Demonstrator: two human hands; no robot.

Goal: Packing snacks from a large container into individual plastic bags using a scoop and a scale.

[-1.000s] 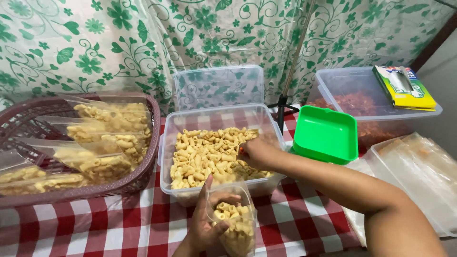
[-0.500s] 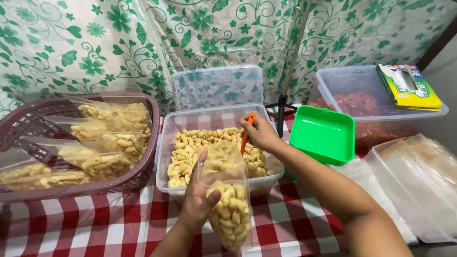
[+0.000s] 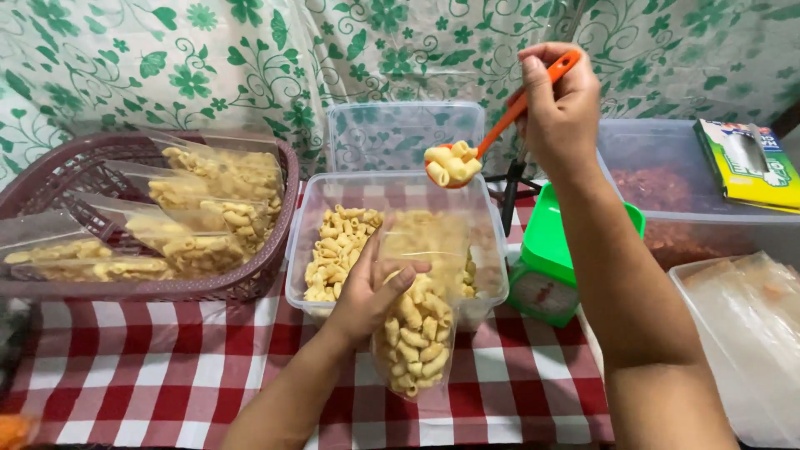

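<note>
From my remote seat I saw the clear tub [image 3: 492, 250] of macaroni on the checked cloth [image 3: 167, 375]; before it, my left hand [image 3: 367, 292] gripped a part-filled clear bag [image 3: 417, 333]; my right hand [image 3: 558, 108] pinched an orange spoon [image 3: 467, 158] — loaded, raised above the bag.

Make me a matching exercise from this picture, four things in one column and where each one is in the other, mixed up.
1. orange spoon
2. clear bag of macaroni
3. purple basket
4. green scale

A. far left of the table
B. in the left hand
C. right of the macaroni tub
D. raised in the right hand

Pairs: 1-D, 2-B, 3-A, 4-C
</note>
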